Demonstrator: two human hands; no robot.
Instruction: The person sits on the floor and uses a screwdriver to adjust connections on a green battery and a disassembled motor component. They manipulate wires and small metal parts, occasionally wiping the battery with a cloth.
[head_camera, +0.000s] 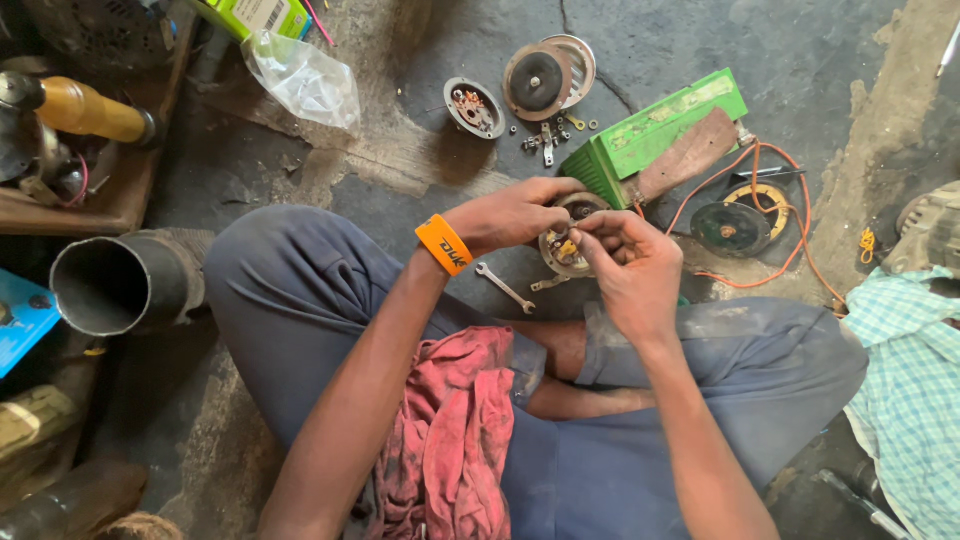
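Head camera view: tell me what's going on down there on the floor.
A person sits cross-legged on a concrete floor, holding a small round metal part in both hands. The left hand grips its upper edge; the right hand pinches at its middle. A small wrench lies just below. Similar round parts, loose screws, a green box and an orange wire are spread in front. A red rag lies across the lap.

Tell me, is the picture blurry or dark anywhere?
In the head view, the left hand, right hand and round metal part look sharp in soft, even light; the left edge around the pipe sits in shadow, and the edges bend a little.
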